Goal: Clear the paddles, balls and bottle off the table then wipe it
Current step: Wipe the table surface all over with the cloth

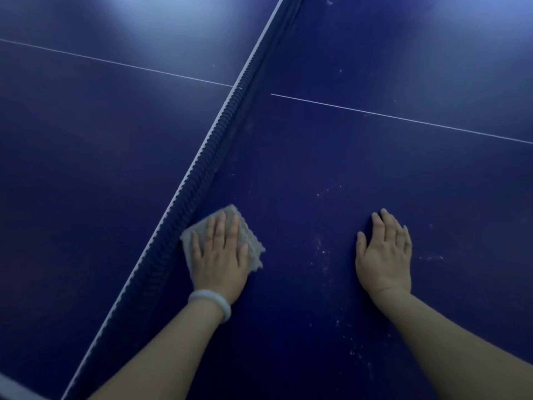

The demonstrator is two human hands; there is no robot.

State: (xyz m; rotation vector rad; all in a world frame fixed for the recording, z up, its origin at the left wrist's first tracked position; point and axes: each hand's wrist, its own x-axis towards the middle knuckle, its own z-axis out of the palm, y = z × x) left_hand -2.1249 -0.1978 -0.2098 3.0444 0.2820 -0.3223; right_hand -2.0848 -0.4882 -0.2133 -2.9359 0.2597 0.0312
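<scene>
The cloth (227, 241) lies flat on the blue table (375, 168), right beside the net (202, 168), under the left hand (220, 255), whose fingers are spread and pressing down. The dusty white specks (323, 252) lie away from the net, between both hands. The right hand (385, 255) rests flat, fingers straight, further from the net

Both arms stretched forward, left hand (220, 255) flat with fingers spread, right hand (385, 252) flat too, palm down.
</scene>
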